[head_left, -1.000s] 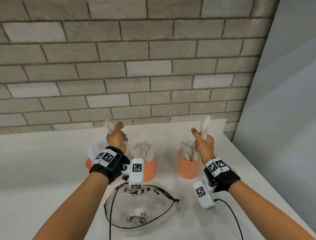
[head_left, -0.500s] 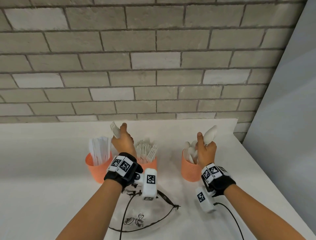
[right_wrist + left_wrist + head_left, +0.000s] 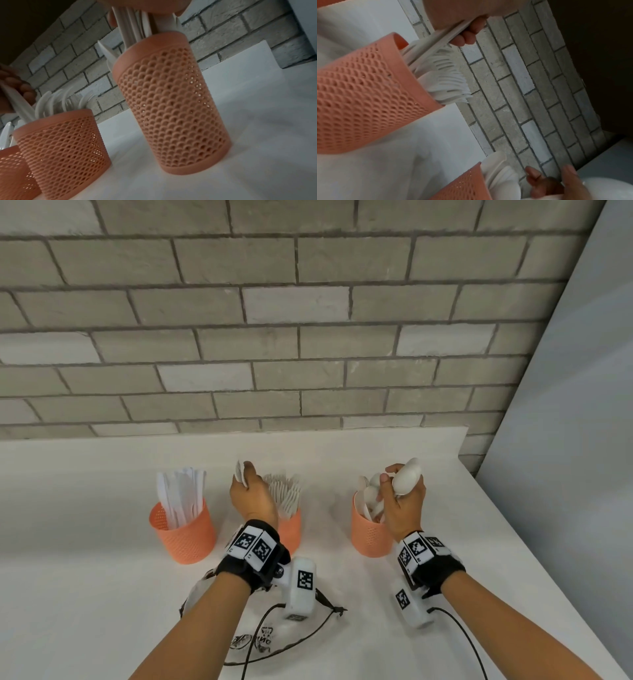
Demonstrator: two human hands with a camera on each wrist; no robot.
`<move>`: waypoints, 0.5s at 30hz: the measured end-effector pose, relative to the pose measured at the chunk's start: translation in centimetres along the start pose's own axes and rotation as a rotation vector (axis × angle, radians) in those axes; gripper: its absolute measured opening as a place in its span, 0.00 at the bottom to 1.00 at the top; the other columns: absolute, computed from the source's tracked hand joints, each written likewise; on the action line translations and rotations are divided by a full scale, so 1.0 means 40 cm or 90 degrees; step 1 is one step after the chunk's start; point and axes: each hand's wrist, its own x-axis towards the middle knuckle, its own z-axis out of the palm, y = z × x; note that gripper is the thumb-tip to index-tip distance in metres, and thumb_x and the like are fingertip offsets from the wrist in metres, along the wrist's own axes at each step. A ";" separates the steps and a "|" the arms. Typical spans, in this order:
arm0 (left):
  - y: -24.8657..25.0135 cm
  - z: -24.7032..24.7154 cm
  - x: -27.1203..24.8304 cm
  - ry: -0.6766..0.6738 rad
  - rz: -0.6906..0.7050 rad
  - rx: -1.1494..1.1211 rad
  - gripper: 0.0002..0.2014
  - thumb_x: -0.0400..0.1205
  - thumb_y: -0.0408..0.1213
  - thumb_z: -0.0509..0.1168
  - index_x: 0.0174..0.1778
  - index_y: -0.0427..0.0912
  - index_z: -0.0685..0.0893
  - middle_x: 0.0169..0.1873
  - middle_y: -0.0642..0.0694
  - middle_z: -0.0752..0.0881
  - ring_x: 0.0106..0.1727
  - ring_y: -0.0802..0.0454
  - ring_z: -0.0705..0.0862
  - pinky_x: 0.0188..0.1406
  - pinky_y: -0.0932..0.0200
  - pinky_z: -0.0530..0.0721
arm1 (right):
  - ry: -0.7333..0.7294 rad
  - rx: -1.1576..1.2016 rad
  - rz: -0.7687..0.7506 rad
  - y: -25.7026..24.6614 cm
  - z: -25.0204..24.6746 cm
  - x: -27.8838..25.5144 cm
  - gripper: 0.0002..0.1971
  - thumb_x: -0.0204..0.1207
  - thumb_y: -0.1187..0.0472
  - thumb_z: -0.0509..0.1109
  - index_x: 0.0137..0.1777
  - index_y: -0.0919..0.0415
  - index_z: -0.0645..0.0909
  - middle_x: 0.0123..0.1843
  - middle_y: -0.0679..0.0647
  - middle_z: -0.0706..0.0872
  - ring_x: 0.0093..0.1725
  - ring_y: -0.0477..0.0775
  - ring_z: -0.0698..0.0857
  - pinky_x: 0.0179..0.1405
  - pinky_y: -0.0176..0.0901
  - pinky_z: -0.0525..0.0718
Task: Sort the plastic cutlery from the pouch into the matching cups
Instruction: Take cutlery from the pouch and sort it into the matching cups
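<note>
Three orange mesh cups stand in a row on the white table. The left cup holds knives, the middle cup forks, the right cup spoons. My left hand grips white forks over the middle cup; their handles slant down into it among the forks standing there. My right hand grips a bunch of white spoons, with the handles dipping into the right cup. The clear pouch lies under my forearms.
A grey brick wall runs along the table's back edge. A pale panel stands past the table's right edge. Black cables trail from the wrist cameras. Bare tabletop lies left of the knife cup.
Both hands have come down from raised positions. The forks' and spoons' handles now reach into the middle and right cups. The view has shifted so all three cups show.
</note>
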 end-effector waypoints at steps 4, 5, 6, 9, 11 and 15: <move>-0.022 0.002 0.000 0.028 0.078 0.128 0.18 0.85 0.39 0.55 0.58 0.27 0.79 0.59 0.27 0.80 0.63 0.32 0.77 0.67 0.40 0.74 | -0.011 -0.023 -0.013 0.024 0.001 0.003 0.09 0.69 0.43 0.66 0.44 0.44 0.74 0.43 0.55 0.83 0.44 0.64 0.84 0.49 0.63 0.84; -0.025 0.003 -0.002 0.035 0.099 0.168 0.17 0.85 0.38 0.55 0.58 0.27 0.79 0.61 0.28 0.78 0.64 0.33 0.75 0.68 0.42 0.72 | -0.020 -0.035 -0.014 0.031 0.002 0.002 0.10 0.69 0.43 0.66 0.45 0.46 0.74 0.43 0.54 0.83 0.44 0.65 0.85 0.48 0.65 0.83; -0.027 0.002 -0.003 0.043 0.112 0.204 0.17 0.86 0.38 0.54 0.58 0.27 0.80 0.62 0.28 0.77 0.66 0.34 0.73 0.68 0.45 0.69 | -0.029 -0.044 -0.016 0.039 0.004 0.000 0.11 0.70 0.43 0.66 0.46 0.48 0.74 0.43 0.54 0.83 0.44 0.66 0.85 0.48 0.66 0.83; -0.041 -0.006 -0.007 0.060 0.122 0.261 0.17 0.85 0.37 0.55 0.57 0.26 0.81 0.64 0.29 0.74 0.67 0.35 0.70 0.67 0.50 0.66 | -0.036 -0.069 -0.016 0.035 -0.001 -0.006 0.17 0.69 0.43 0.64 0.48 0.56 0.76 0.44 0.53 0.83 0.48 0.65 0.84 0.52 0.67 0.82; -0.054 -0.010 -0.006 0.056 0.127 0.287 0.16 0.84 0.35 0.57 0.57 0.26 0.81 0.64 0.29 0.72 0.67 0.34 0.70 0.66 0.51 0.66 | -0.036 -0.093 -0.006 0.041 -0.010 -0.004 0.24 0.67 0.42 0.63 0.48 0.64 0.78 0.45 0.52 0.82 0.50 0.64 0.84 0.54 0.65 0.81; -0.072 -0.010 -0.001 0.034 0.134 0.308 0.17 0.83 0.37 0.59 0.57 0.24 0.80 0.63 0.27 0.72 0.64 0.32 0.71 0.66 0.47 0.68 | -0.092 -0.248 0.024 0.036 -0.015 -0.003 0.33 0.64 0.36 0.61 0.49 0.68 0.82 0.51 0.59 0.84 0.57 0.63 0.80 0.63 0.56 0.75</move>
